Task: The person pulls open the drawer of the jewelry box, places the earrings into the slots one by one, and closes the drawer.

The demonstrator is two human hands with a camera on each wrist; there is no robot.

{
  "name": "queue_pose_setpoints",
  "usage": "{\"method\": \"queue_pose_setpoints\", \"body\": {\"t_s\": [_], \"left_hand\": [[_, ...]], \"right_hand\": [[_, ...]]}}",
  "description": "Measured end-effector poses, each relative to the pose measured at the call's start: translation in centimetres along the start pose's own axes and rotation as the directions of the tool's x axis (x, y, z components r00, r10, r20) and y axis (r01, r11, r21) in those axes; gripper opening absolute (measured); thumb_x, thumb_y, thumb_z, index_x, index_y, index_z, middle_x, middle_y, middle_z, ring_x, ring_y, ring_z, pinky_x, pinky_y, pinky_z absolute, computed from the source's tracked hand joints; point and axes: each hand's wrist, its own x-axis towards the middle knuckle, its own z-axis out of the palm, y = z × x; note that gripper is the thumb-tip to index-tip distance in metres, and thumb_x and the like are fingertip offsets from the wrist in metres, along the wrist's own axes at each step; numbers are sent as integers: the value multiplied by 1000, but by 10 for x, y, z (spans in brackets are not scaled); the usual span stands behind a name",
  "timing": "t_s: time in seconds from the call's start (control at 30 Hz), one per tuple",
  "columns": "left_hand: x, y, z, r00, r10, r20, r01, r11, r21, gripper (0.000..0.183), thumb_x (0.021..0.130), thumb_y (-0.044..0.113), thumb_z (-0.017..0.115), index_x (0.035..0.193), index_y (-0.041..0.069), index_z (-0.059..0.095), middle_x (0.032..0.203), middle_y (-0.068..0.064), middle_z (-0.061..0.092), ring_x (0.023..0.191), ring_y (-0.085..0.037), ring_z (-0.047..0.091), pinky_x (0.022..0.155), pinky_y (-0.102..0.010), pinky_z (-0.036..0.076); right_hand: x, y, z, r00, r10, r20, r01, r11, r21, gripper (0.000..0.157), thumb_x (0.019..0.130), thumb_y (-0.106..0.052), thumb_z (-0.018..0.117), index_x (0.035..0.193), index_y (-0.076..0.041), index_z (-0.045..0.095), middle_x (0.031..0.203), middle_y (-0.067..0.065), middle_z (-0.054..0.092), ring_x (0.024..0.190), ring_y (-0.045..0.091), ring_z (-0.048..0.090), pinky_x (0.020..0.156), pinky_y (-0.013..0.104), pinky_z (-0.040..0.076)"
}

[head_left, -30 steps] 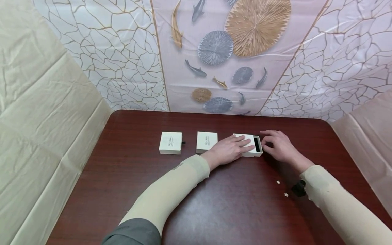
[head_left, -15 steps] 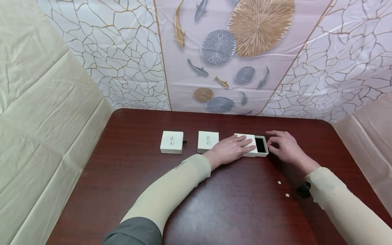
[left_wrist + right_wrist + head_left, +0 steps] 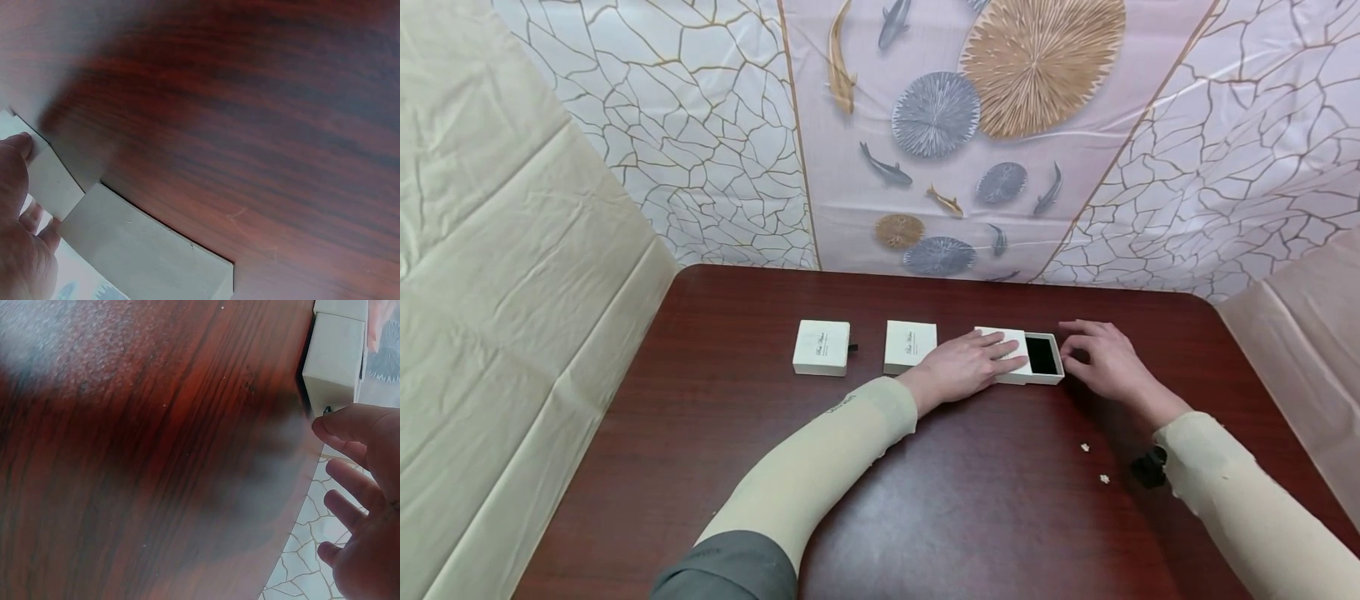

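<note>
A white drawer box with dark print sits toward the right of the table, its inner tray slid out to the right and showing a black lining. My left hand lies with straight, spread fingers across the outer sleeve. At the tray's right end, my right hand pinches a small black pull tab between thumb and index finger. The other fingers of that hand are bent and spread apart. Much of the sleeve's top is hidden under the left fingers.
Two closed white boxes stand to the left: a middle box beside my left wrist and a left box with a black tab. Two tiny pale flower-shaped pieces lie on the dark red table. Patterned cloth hangs behind.
The tray has slid further out of its sleeve as my right hand moved right, exposing more black lining. My left hand has stayed on the sleeve.
</note>
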Motion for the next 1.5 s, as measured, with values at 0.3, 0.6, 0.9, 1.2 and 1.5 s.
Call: {"method": "queue_pose_setpoints", "body": {"t_s": [0.3, 0.6, 0.9, 1.2, 1.5], "left_hand": [[0, 1, 0, 1000, -6, -11, 6, 1000, -1, 51, 114, 26, 52, 165, 30, 45, 169, -1, 43, 157, -21, 39, 126, -41, 38], [0, 0, 1, 1000, -3, -8, 3, 1000, -7, 52, 114, 27, 52, 165, 30, 44, 170, 0, 42, 158, -21, 38, 125, -43, 39], [-1, 0, -1, 1000, 0, -2, 0, 1000, 10, 51, 115, 29, 50, 165, 30, 44, 170, 0, 42, 158, -21, 38, 126, -42, 37], [-1, 0, -1, 1000, -6, 5, 5, 1000, 14, 51, 115, 29, 49, 166, 31, 43, 171, 1, 41, 158, -20, 36, 127, -41, 35], [-1, 0, -2, 1000, -10, 16, 10, 1000, 9, 51, 116, 29, 48, 166, 31, 42, 171, 1, 40, 159, -20, 35, 127, -41, 35]], "right_hand": [[-3, 4, 0, 1000, 1, 8, -1, 1000, -8, 17, 88, 2, 72, 80, -14, 70, 135, 30, 66, 131, 55, 52, 101, 74, 39], [-10, 5, -3, 1000, 12, -1, -12, 1000, -22, 4, 89, -4, 78, 89, -8, 76, 133, 31, 67, 132, 54, 53, 104, 71, 39], [-30, 4, -13, 1000, -14, -24, 13, 999, -48, 10, 86, -7, 84, 93, -6, 78, 128, 29, 69, 129, 53, 53, 103, 71, 37], [-52, -6, -19, 997, -66, -41, 63, 995, -71, 15, 81, -5, 87, 93, -8, 77, 125, 27, 71, 127, 53, 55, 110, 80, 32], [-71, -13, -19, 991, -119, -54, 113, 988, -104, 21, 76, -6, 90, 93, -11, 77, 124, 24, 72, 126, 51, 57, 114, 77, 32]]}}
